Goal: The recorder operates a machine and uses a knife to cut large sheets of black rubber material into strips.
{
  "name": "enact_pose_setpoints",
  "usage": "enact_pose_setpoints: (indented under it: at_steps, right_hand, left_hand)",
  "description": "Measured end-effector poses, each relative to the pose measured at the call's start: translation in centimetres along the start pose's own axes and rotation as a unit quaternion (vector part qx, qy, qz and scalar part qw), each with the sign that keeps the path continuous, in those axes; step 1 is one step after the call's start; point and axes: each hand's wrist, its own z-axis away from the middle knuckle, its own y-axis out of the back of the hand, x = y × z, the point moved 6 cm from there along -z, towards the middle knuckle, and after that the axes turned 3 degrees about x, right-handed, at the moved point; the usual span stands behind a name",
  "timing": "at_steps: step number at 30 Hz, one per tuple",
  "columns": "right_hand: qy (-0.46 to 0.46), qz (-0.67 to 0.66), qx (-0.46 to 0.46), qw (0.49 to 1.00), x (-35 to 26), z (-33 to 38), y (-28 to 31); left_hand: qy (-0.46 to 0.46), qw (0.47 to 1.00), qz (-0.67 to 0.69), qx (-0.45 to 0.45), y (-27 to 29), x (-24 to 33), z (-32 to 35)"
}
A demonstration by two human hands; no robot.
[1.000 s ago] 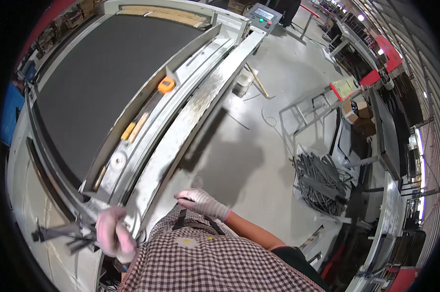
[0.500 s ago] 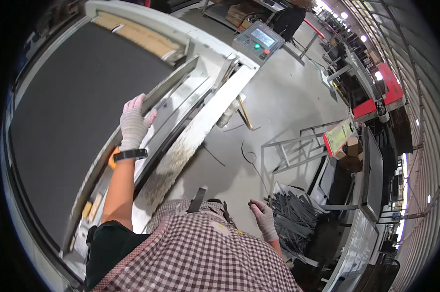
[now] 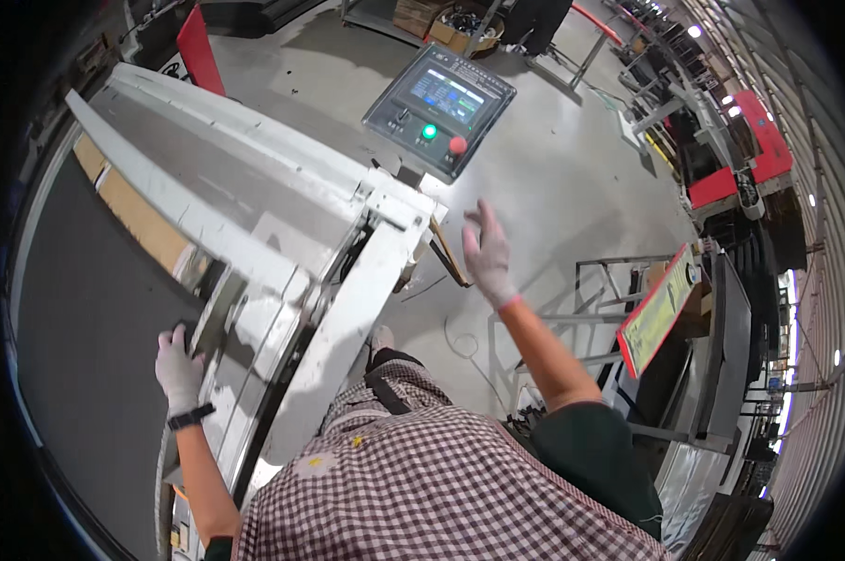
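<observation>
My left hand (image 3: 177, 369), in a pale knit glove with a dark band at the wrist, is over the dark flat belt (image 3: 86, 327) of a white machine (image 3: 319, 346). It is beside the metal guide rail (image 3: 218, 313), its thumb and fingers apart; whether the fingertips touch the rail is unclear. My right hand (image 3: 488, 252), also gloved, reaches out over the floor with its fingers extended and nothing visible in it. Closest to it is the control panel (image 3: 439, 107), which has a lit screen, a glowing green button and a red knob.
A wooden strip (image 3: 142, 215) lies along the belt's far end. A metal frame stand with a red-edged yellow board (image 3: 661, 309) stands at the right. Farther off are a carton of small parts (image 3: 464, 30) and a red machine part (image 3: 764, 140). Thin dark strips lie on the floor.
My right hand has risen from beside my waist and stretched forward toward the control panel. The view has shifted toward the panel, and my left hand appears lower and farther left along the rail.
</observation>
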Motion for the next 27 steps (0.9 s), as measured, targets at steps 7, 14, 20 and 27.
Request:
enact_pose_setpoints:
  at_steps: [7,14,20,27]
  right_hand:
    - [0.062,0.116,0.02,0.991,5.8,-22.1,-8.0]
    - [0.09,0.154,0.01,0.984,7.3,-26.2,-11.1]
    - [0.065,0.055,-0.034,0.996,1.5,-23.0,-10.5]
    - [0.148,-0.386,-0.233,0.88,-21.1,-10.8,-5.9]
  left_hand:
    - [0.047,0.999,-0.011,-0.02,-1.5,-0.5,-1.0]
    - [0.075,0.997,0.01,-0.004,-1.4,-1.4,-1.1]
    - [0.019,0.997,0.051,0.05,1.9,1.3,-0.7]
    - [0.081,0.995,0.05,-0.026,1.4,0.1,0.9]
